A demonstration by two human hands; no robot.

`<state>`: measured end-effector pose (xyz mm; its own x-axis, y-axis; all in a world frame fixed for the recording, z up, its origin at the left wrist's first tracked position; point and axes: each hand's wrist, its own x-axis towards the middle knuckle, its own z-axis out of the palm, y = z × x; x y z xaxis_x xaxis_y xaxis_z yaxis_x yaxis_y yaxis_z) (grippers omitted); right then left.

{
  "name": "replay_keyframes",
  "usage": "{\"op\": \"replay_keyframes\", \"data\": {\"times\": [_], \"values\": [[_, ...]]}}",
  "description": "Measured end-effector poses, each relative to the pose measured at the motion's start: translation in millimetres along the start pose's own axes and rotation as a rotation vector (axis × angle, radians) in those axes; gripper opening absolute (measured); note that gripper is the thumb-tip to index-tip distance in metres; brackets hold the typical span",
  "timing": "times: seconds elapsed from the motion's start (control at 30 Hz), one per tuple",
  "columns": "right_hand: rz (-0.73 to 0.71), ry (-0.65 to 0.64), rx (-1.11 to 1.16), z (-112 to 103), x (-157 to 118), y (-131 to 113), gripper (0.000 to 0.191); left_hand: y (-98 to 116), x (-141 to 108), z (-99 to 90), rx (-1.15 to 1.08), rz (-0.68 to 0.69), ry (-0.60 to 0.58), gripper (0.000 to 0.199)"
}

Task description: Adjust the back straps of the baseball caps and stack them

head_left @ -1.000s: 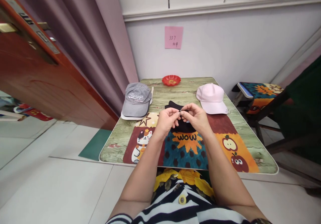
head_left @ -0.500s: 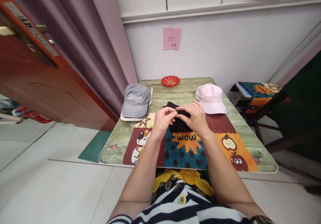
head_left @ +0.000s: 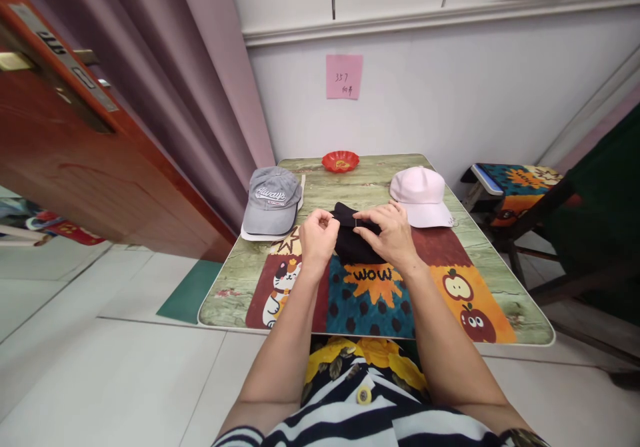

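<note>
A black cap [head_left: 356,250] lies mostly beneath my hands on the patterned mat, its shape partly covered by them. A dark strap-like band runs across it, with a small shiny metal piece showing by my right fingertips. My right hand [head_left: 389,230] grips the band and that metal piece between thumb and fingers. At the band's left side, the thumb and forefinger of my left hand [head_left: 319,235] are pinched together; what lies between them seems to be the strap's end. To the left is a grey cap [head_left: 273,200] with white lettering, to the right a pale pink cap [head_left: 420,197].
A red scalloped dish [head_left: 341,161] stands at the back of the wood-patterned table [head_left: 227,293]. Under the grey cap is something flat and white. A wooden door [head_left: 100,153] and curtain stand left; a dark chair [head_left: 590,233] and a stool [head_left: 520,180] are at right.
My left hand has shifted left, away from my right fingertips, leaving a gap in which the band shows. My right hand stays nearly where it was.
</note>
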<state>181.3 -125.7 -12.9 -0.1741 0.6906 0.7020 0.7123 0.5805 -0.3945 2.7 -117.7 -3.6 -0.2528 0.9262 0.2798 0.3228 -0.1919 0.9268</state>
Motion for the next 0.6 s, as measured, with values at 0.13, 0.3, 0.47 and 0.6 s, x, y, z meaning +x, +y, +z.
{"op": "replay_keyframes", "data": {"times": [0.13,0.3,0.47,0.6], "values": [[0.007,0.007,-0.005,-1.5,-0.4,-0.3,0.015,-2.7,2.1,-1.2,0.151,0.073,0.031,0.006],[0.002,0.006,0.01,-4.2,-0.1,-1.8,0.017,2.3,3.4,-7.0,0.299,0.201,0.01,0.02],[0.014,-0.01,0.097,-3.6,-0.7,-4.7,0.022,5.9,2.6,-6.9,0.21,0.29,-0.29,0.023],[0.086,-0.061,0.155,-4.7,-3.8,-0.2,0.035,0.2,2.0,-5.3,0.048,0.153,-0.338,0.012]]}}
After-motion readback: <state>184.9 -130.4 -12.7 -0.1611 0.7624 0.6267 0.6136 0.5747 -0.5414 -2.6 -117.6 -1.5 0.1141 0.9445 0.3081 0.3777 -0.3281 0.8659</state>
